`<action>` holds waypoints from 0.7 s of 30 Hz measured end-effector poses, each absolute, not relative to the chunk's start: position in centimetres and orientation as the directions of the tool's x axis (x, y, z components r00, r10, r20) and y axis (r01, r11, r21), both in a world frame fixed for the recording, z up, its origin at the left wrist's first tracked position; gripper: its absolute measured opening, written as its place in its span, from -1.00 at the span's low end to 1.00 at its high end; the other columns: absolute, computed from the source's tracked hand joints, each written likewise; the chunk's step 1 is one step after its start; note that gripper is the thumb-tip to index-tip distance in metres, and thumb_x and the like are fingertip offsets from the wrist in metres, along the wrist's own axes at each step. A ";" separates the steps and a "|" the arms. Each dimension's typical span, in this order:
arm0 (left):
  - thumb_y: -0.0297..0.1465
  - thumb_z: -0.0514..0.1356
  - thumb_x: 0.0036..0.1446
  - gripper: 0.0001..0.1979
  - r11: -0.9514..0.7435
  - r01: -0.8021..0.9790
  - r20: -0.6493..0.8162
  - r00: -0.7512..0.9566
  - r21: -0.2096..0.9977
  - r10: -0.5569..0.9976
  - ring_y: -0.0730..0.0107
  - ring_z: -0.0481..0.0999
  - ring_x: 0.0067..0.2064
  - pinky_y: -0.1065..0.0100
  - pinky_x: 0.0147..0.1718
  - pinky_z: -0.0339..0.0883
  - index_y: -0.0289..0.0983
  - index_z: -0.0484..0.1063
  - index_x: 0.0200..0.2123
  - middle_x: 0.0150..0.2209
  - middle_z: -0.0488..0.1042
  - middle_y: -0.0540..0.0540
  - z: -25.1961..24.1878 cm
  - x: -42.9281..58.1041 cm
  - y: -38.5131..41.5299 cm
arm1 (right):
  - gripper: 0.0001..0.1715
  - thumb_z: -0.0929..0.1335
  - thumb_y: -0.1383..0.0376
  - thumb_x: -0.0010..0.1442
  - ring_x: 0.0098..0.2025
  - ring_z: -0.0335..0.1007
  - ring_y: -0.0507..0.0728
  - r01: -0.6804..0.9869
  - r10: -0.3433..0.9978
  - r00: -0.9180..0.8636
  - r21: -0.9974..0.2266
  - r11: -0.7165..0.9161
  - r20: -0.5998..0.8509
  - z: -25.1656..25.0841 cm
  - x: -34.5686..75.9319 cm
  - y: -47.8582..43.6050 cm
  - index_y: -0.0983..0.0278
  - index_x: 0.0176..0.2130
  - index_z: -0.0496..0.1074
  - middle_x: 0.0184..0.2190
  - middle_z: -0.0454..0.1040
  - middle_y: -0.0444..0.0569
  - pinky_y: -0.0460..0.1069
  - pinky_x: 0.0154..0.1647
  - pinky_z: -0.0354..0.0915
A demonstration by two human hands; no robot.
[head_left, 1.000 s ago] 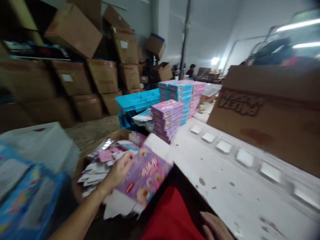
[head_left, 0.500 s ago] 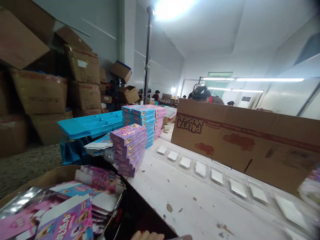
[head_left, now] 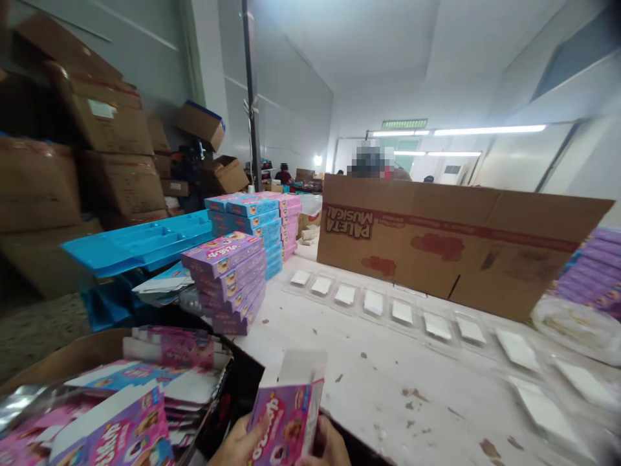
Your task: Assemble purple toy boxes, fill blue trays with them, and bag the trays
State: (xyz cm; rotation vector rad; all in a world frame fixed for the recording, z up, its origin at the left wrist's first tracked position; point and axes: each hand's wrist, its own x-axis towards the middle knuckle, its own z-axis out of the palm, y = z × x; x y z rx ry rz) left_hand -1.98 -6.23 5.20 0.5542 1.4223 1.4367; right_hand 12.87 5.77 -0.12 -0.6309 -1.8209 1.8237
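A purple and pink printed carton [head_left: 281, 421] with its white end flap raised is held low in front of me, over the table's near edge. My left hand [head_left: 241, 441] grips its left side, thumb on the printed face. Around its right side closes my right hand [head_left: 330, 445], partly cut off by the frame's bottom. To the left, an open cardboard box [head_left: 72, 349] holds flat, unfolded cartons [head_left: 126, 430] in purple, pink and blue. Beyond it rises a stack of purple cartons [head_left: 233, 285] on the table's left edge.
Clear plastic trays with white inserts [head_left: 373, 302] line the worn white table [head_left: 310, 323]. A long cardboard box [head_left: 436, 239] stands behind them. Blue and pink carton stacks [head_left: 257, 220] and a blue plastic rack [head_left: 140, 239] are at left. A person [head_left: 371, 160] is partly hidden behind the long box.
Both hands have come up into view holding the purple carton; before, only some fingertips showed at the bottom edge. The view has shifted right, bringing more of the table's right side into sight.
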 end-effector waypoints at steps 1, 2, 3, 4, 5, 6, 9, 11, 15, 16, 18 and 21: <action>0.00 0.20 -0.10 -0.49 0.186 -0.313 -0.310 -0.414 0.931 0.856 0.01 0.52 -0.21 0.07 -0.18 0.38 -0.24 0.46 -0.18 -0.29 0.55 -0.14 4.7 -1.8 -6.3 | -0.29 0.45 -0.11 -0.33 -0.24 0.41 0.26 -0.058 0.645 -0.764 -0.997 -0.052 0.011 -0.1 12.6 5.8 0.13 -0.18 0.40 -0.31 0.47 -0.09 0.09 -0.24 0.34; -0.03 0.22 -0.09 -0.51 0.180 -0.280 -0.293 -0.444 0.943 0.846 0.03 0.52 -0.19 0.09 -0.14 0.37 -0.25 0.46 -0.19 -0.28 0.55 -0.13 4.2 -1.6 -6.5 | -0.36 0.43 -0.12 -0.26 -0.31 0.39 0.20 -0.081 0.679 -0.734 -0.992 -0.099 -0.008 0.1 12.4 6.1 0.18 -0.24 0.40 -0.37 0.45 -0.08 0.04 -0.30 0.33; -0.05 0.23 -0.09 -0.53 0.174 -0.236 -0.270 -0.473 0.956 0.839 0.05 0.51 -0.16 0.12 -0.11 0.35 -0.25 0.46 -0.19 -0.26 0.55 -0.12 3.6 -1.5 -6.7 | -0.44 0.38 -0.13 -0.16 -0.41 0.34 0.13 -0.075 0.719 -0.693 -0.988 -0.132 -0.043 0.6 12.3 6.7 0.23 -0.32 0.40 -0.45 0.42 -0.08 -0.01 -0.40 0.30; -0.07 0.24 -0.09 -0.54 0.175 -0.194 -0.250 -0.488 0.965 0.836 0.07 0.50 -0.13 0.14 -0.08 0.33 -0.25 0.45 -0.19 -0.24 0.55 -0.12 3.0 -1.3 -6.9 | -0.49 0.33 -0.14 -0.07 -0.51 0.25 0.06 -0.039 0.757 -0.647 -0.988 -0.151 -0.091 1.1 12.1 7.4 0.26 -0.42 0.37 -0.53 0.35 -0.11 -0.05 -0.50 0.23; -0.08 0.24 -0.08 -0.55 0.183 -0.169 -0.243 -0.492 0.969 0.836 0.08 0.48 -0.11 0.16 -0.06 0.32 -0.25 0.45 -0.18 -0.21 0.55 -0.12 2.5 -1.2 -7.1 | -0.49 0.30 -0.13 -0.02 -0.58 0.14 0.01 -0.005 0.773 -0.620 -0.985 -0.172 -0.132 1.5 11.9 8.2 0.27 -0.51 0.31 -0.61 0.27 -0.15 -0.09 -0.59 0.13; -0.08 0.24 -0.08 -0.54 0.192 -0.172 -0.253 -0.490 0.966 0.834 0.09 0.48 -0.09 0.18 -0.06 0.32 -0.26 0.44 -0.17 -0.20 0.54 -0.12 2.1 -1.1 -7.2 | -0.50 0.30 -0.11 -0.02 -0.62 0.05 -0.03 0.016 0.768 -0.618 -0.980 -0.200 -0.167 1.9 11.6 9.1 0.27 -0.56 0.25 -0.65 0.21 -0.18 -0.11 -0.63 0.04; -0.09 0.23 -0.04 -0.49 0.187 -0.333 -0.326 -0.433 0.924 0.840 0.12 0.49 -0.10 0.18 -0.09 0.34 -0.25 0.38 -0.07 -0.16 0.53 -0.13 1.6 -0.6 -7.3 | -0.53 0.37 -0.04 -0.07 -0.64 -0.02 -0.07 0.030 0.696 -0.682 -0.960 -0.279 -0.224 2.4 11.0 10.7 0.28 -0.57 0.21 -0.68 0.14 -0.24 -0.14 -0.65 -0.06; -0.04 0.14 0.02 -0.47 0.172 -0.486 -0.379 -0.368 0.857 0.849 0.16 0.51 -0.12 0.17 -0.10 0.34 -0.24 0.34 -0.02 -0.15 0.52 -0.15 2.2 -0.6 -6.7 | -0.57 0.41 0.00 -0.12 -0.63 0.02 -0.07 0.040 0.647 -0.723 -0.949 -0.313 -0.244 2.5 10.9 10.9 0.31 -0.53 0.29 -0.66 0.20 -0.22 -0.14 -0.64 -0.05; -0.04 0.08 0.07 -0.48 0.165 -0.571 -0.394 -0.304 0.804 0.867 0.21 0.53 -0.21 0.21 -0.19 0.37 -0.26 0.36 -0.03 -0.16 0.52 -0.19 4.5 -1.6 -4.8 | -0.56 0.45 0.06 -0.18 -0.51 0.20 -0.01 -0.005 0.506 -0.849 -0.957 -0.290 -0.149 2.6 11.1 10.7 0.35 -0.40 0.42 -0.54 0.37 -0.14 -0.11 -0.49 0.15; -0.13 0.16 0.04 -0.52 0.186 -0.545 -0.389 -0.286 0.818 0.876 0.23 0.53 -0.24 0.24 -0.22 0.37 -0.28 0.36 -0.03 -0.18 0.53 -0.18 5.0 -1.9 -4.3 | -0.56 0.46 0.06 -0.19 -0.46 0.24 0.02 -0.020 0.472 -0.874 -0.964 -0.263 -0.111 2.6 11.2 10.7 0.35 -0.39 0.43 -0.52 0.39 -0.13 -0.09 -0.42 0.20; -0.33 0.27 -0.08 -0.52 0.248 -0.450 -0.388 -0.251 0.858 0.887 0.26 0.53 -0.31 0.30 -0.30 0.37 -0.31 0.37 -0.03 -0.23 0.55 -0.16 5.4 -2.6 -3.4 | -0.58 0.46 0.05 -0.19 -0.41 0.27 0.05 -0.027 0.445 -0.893 -0.979 -0.204 -0.068 2.4 11.3 10.7 0.34 -0.43 0.44 -0.51 0.40 -0.13 -0.06 -0.33 0.23; -0.42 0.25 -0.13 -0.52 0.258 -0.186 -0.304 -0.300 0.948 0.904 0.25 0.52 -0.28 0.30 -0.27 0.37 -0.35 0.40 -0.05 -0.22 0.55 -0.15 5.1 -3.1 -2.5 | -0.58 0.42 0.00 -0.12 -0.40 0.27 0.06 -0.015 0.457 -0.887 -0.988 -0.153 -0.057 2.4 11.9 10.7 0.32 -0.45 0.45 -0.49 0.41 -0.11 -0.06 -0.32 0.22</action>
